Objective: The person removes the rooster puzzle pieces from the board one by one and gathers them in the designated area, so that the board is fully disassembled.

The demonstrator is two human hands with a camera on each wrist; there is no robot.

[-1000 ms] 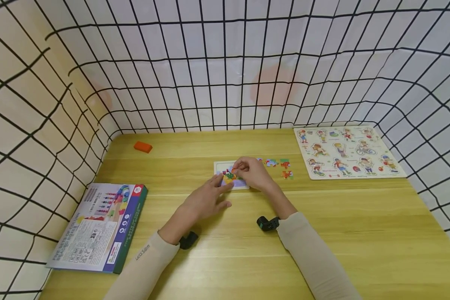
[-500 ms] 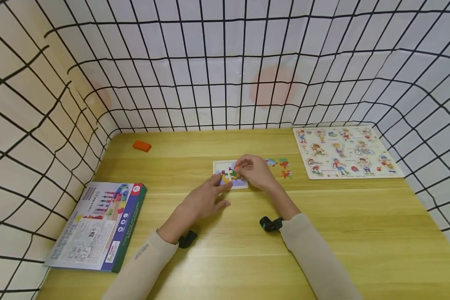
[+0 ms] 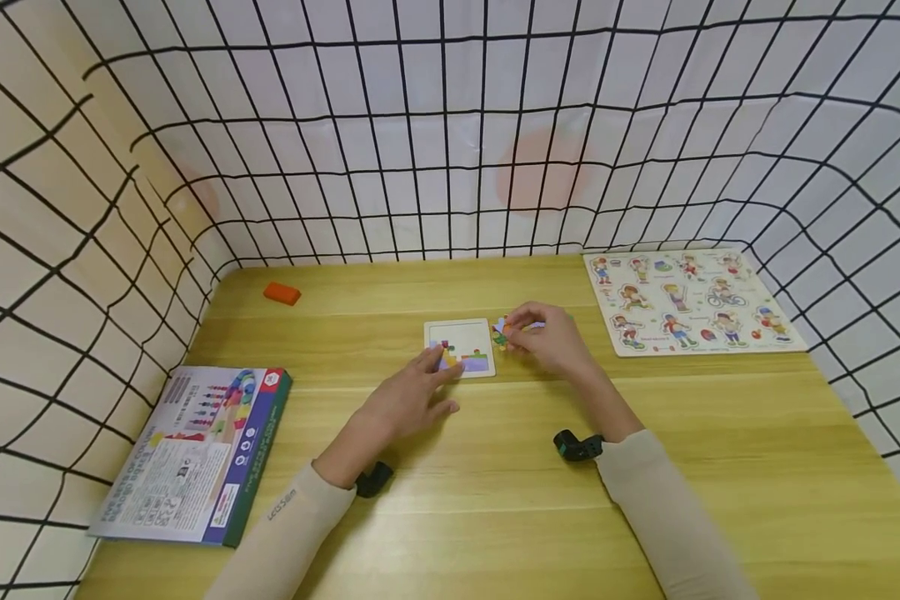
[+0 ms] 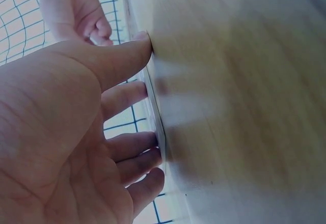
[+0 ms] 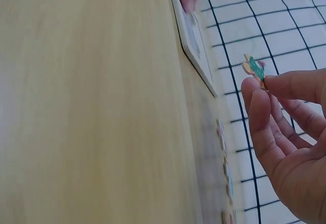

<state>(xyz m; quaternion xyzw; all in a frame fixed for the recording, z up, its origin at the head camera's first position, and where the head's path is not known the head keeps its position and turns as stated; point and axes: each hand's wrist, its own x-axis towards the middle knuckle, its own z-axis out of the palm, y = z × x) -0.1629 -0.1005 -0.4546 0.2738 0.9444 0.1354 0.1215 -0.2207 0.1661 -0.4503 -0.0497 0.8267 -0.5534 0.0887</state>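
A small square puzzle board (image 3: 457, 335) with a pale rim lies mid-table, its lower part filled with coloured jigsaw pieces. My left hand (image 3: 408, 398) rests on the board's lower left with fingers spread and fairly straight. In the left wrist view, its fingertips (image 4: 147, 183) lie along the board's edge. Just right of the board, my right hand (image 3: 553, 340) pinches a green, yellow and orange jigsaw piece (image 5: 256, 68) between thumb and fingers, raised above the table. Loose jigsaw pieces (image 5: 227, 175) lie on the table below it, mostly hidden by that hand in the head view.
A large peg puzzle board (image 3: 690, 304) with cartoon children stands flat at the back right. On the left lies a printed box (image 3: 187, 454), with an orange block (image 3: 282, 293) farther back. Black wire mesh (image 3: 465, 175) encloses the table's back and sides.
My right hand has moved right, off the puzzle board, taking a jigsaw piece out of it. More of the board's pale base now shows. The left hand has stayed in place.
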